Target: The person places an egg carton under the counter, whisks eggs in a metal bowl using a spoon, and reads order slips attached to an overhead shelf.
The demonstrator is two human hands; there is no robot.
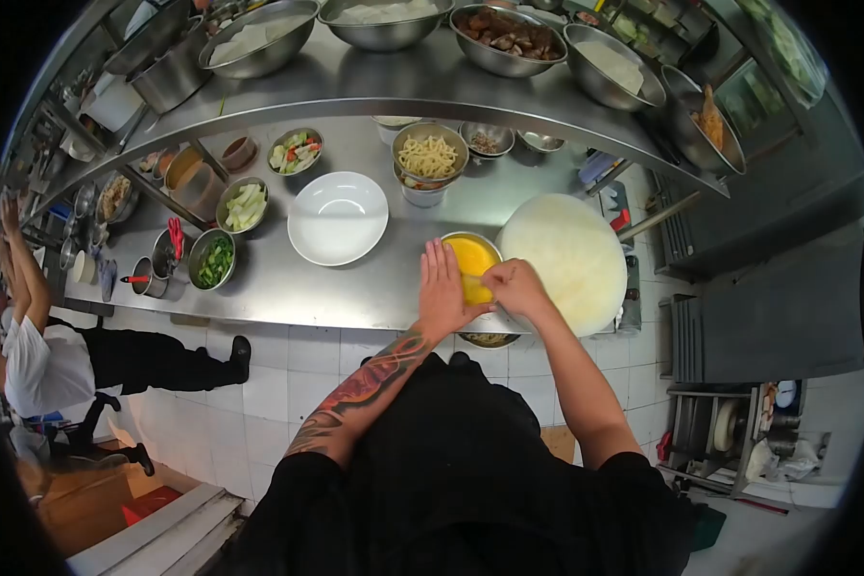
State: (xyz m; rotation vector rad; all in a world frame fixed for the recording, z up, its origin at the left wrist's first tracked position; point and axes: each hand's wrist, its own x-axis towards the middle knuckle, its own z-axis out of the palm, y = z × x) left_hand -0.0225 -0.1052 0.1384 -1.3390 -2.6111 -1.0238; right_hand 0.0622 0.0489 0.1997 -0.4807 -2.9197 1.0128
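Observation:
A metal bowl of yellow liquid (472, 257) that looks like beaten egg stands near the counter's front edge. My left hand (442, 288) lies along the bowl's left side, fingers straight and together, thumb across its near side, gripping it. Over the bowl's right rim, my right hand (515, 288) is closed. A thin pale piece seems to run from its fingers into the liquid, but its kind is unclear. Just right of the bowl is a large round white cutting board (562, 254). A white plate (338, 219) sits further left.
Bowls of noodles (432, 156), cut greens (211, 259) and pale vegetable pieces (244, 206) stand on the steel counter (307, 293). Above runs a steel shelf (394, 88) with several large bowls. A person in a white shirt (48, 370) stands at left.

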